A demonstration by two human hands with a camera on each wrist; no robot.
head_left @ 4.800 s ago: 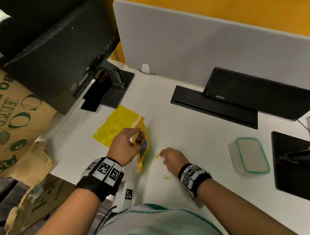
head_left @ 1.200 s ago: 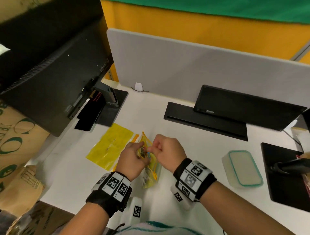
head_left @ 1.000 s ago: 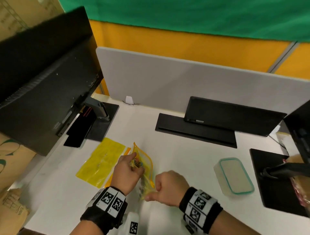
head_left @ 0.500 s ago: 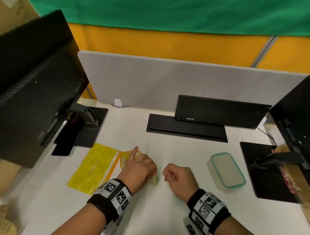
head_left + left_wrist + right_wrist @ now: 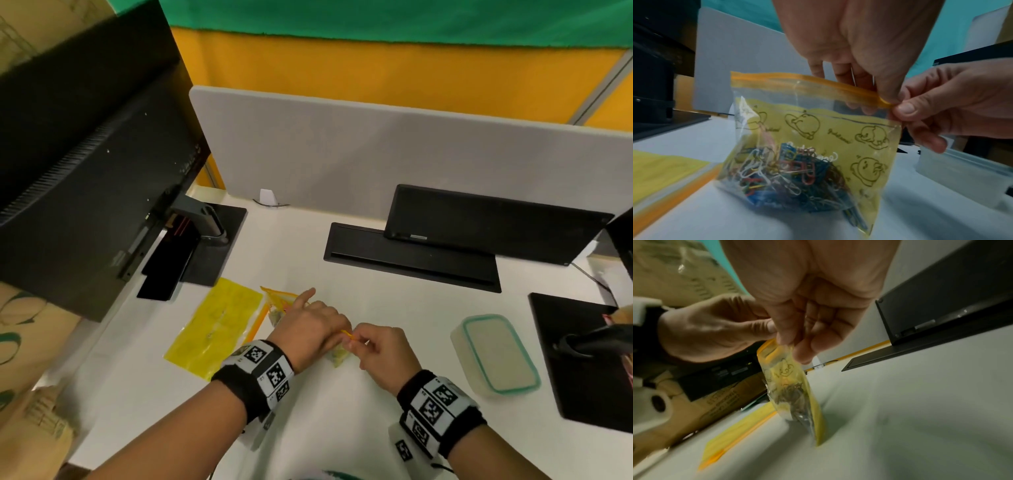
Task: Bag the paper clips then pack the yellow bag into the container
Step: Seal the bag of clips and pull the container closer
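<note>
A yellow zip bag (image 5: pixel 838 129) with duck drawings stands upright on the white desk (image 5: pixel 342 428), holding several coloured paper clips (image 5: pixel 787 170). My left hand (image 5: pixel 879 95) pinches the right end of its orange zip strip (image 5: pixel 797 79) from above. My right hand (image 5: pixel 793 348) pinches the same corner just beside it. In the head view both hands (image 5: pixel 308 325) (image 5: pixel 376 346) meet over the bag (image 5: pixel 337 358) and hide most of it. The container (image 5: pixel 496 356), pale plastic with a teal-rimmed lid on it, sits to the right of my right hand.
A second yellow bag (image 5: pixel 219 322) lies flat and empty left of my hands. A monitor on its stand (image 5: pixel 85 171) fills the left. A black cable tray and a leaning black panel (image 5: pixel 445 240) stand at the back by the grey divider. A black base (image 5: pixel 582 359) lies far right.
Half a second ago my hands were slightly apart with the bag under the left one. Now the right hand has come in and pinches the zip end beside the left thumb.
</note>
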